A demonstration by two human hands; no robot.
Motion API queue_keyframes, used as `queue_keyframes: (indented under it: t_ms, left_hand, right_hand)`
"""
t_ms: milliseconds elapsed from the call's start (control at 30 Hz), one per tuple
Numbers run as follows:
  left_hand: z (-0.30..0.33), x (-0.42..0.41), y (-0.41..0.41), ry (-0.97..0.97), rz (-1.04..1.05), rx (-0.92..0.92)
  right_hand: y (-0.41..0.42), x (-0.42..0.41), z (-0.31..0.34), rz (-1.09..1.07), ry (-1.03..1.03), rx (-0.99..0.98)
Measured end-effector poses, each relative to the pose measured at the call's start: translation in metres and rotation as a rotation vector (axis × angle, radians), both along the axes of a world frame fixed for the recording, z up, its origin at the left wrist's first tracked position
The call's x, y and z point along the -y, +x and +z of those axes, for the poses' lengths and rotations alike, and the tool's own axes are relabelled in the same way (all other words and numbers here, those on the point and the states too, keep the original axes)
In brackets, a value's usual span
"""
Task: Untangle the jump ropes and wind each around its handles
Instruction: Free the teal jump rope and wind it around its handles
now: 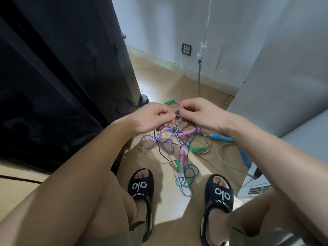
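A tangle of jump ropes (170,139) lies on the floor between my feet. It has purple, striped white-and-blue and dark teal cords. Pink handles (186,133), green handles (197,149) and blue handles (221,137) lie among and beside the cords. My left hand (154,118) and my right hand (197,113) are raised close together above the pile. Each pinches cords at a knot (177,112) between them, and strands hang from it down to the heap. A loose teal coil (186,180) rests near my right foot.
A dark cabinet (71,77) stands close on the left. A white appliance (284,86) stands on the right, with a grey cable (229,160) on the floor beside it. My two feet in black sandals (141,192) flank the ropes. A wall socket (186,49) is behind.
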State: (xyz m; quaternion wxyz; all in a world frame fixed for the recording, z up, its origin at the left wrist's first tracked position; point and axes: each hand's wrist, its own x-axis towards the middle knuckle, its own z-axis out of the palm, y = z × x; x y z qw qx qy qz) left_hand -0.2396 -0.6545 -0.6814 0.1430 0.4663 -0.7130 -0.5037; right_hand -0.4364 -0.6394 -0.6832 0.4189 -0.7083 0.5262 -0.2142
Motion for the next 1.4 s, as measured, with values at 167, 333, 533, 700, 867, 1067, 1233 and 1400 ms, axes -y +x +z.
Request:
queue_keyframes:
  t_ms: [167, 333, 533, 700, 867, 1067, 1233, 1400]
  left_hand:
    - [-0.004, 0.003, 0.004, 0.011, -0.001, 0.04]
    - [-0.001, 0.004, 0.007, -0.008, 0.023, 0.053]
    - [0.002, 0.003, 0.007, -0.022, 0.014, 0.036]
    - [0.0, 0.002, 0.003, -0.005, -0.005, 0.025]
    - [-0.003, 0.004, 0.006, 0.033, -0.009, -0.009]
    - [-0.004, 0.005, 0.001, 0.002, -0.031, 0.027]
    - [-0.005, 0.007, 0.005, 0.011, -0.007, 0.043]
    - [-0.003, 0.005, 0.008, 0.016, -0.016, 0.054]
  right_hand:
    - [-0.005, 0.001, -0.003, -0.002, -0.158, -0.248]
    - [-0.052, 0.025, -0.01, -0.239, -0.138, -0.578]
    - [-0.059, 0.023, -0.019, -0.23, 0.026, -0.589]
    - [0.005, -0.001, -0.004, -0.007, 0.124, 0.033]
    - [0.002, 0.0, 0.003, -0.025, 0.16, 0.12]
    - [0.001, 0.001, -0.002, -0.051, 0.283, 0.153]
    - [-0.007, 0.003, 0.0, 0.001, 0.195, 0.067]
    - [-0.023, 0.013, 0.0, -0.033, 0.061, -0.108]
